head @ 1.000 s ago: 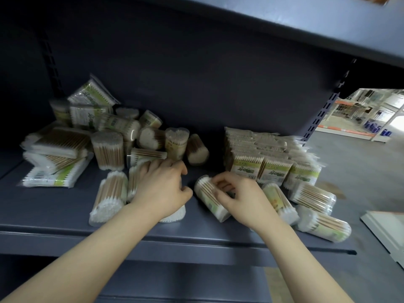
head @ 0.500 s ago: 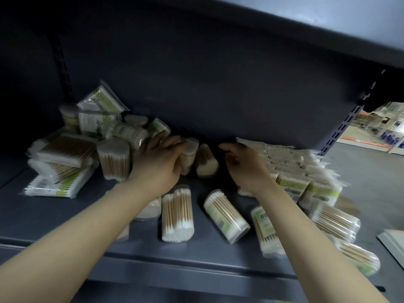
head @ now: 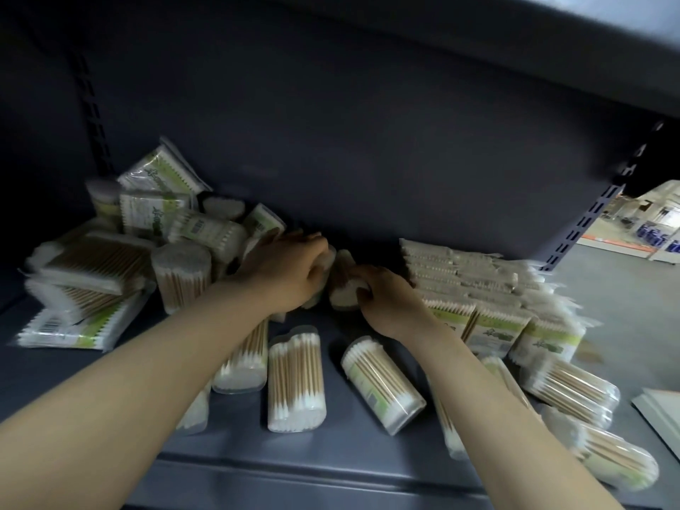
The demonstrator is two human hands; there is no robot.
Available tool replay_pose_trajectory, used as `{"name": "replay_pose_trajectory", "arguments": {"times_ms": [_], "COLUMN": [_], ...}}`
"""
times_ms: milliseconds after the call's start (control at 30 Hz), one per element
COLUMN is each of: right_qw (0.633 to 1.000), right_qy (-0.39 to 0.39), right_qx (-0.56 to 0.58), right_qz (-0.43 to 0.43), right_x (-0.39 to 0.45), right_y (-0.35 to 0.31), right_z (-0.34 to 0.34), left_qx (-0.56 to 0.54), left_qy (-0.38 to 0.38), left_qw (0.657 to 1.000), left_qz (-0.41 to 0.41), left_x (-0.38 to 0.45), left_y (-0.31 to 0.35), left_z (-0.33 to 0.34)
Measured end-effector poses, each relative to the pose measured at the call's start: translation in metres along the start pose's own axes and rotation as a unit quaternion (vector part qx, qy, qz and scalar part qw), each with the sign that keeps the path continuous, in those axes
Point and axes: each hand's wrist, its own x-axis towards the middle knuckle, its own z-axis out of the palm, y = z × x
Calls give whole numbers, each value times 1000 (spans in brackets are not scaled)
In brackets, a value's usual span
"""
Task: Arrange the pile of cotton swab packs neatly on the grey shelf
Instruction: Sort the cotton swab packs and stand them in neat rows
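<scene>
Cotton swab packs lie scattered on the grey shelf (head: 349,450). A loose pile (head: 154,230) of flat bags and clear tubs sits at the back left. A neat block of flat packs (head: 478,285) stands at the right. My left hand (head: 283,274) curls round a tub (head: 323,263) at the back middle. Beside it, my right hand (head: 386,300) grips another tub (head: 344,285) lying on its side. Several tubs lie in front, one (head: 296,380) under my arms and another (head: 382,384) to its right.
The shelf's dark back wall (head: 368,141) is close behind the packs and an upper shelf (head: 552,49) hangs overhead. More tubs (head: 574,388) lie near the right front edge. A store aisle floor (head: 625,288) shows beyond the right upright.
Both hands left the tubs at the shelf's front and reached to the back middle. My left hand closed on one tub there; my right hand came in and took hold of the tub beside it.
</scene>
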Motion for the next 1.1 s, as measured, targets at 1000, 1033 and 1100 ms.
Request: {"name": "replay_pose_trajectory", "arguments": {"times_ms": [1000, 1033, 1100], "right_qw": [998, 998, 998], "right_qy": [61, 62, 63], "right_qx": [-1, 2, 7], "right_qz": [2, 2, 1], "right_x": [-55, -56, -58], "right_y": [10, 10, 12], "right_z": [-8, -8, -10], "left_qx": [-7, -4, 1], "left_qy": [45, 47, 39], "left_qw": [998, 998, 999], "left_qz": [-35, -33, -26], "left_x": [-26, -25, -23], "left_y": [10, 9, 10], "left_z": [-4, -3, 0]}}
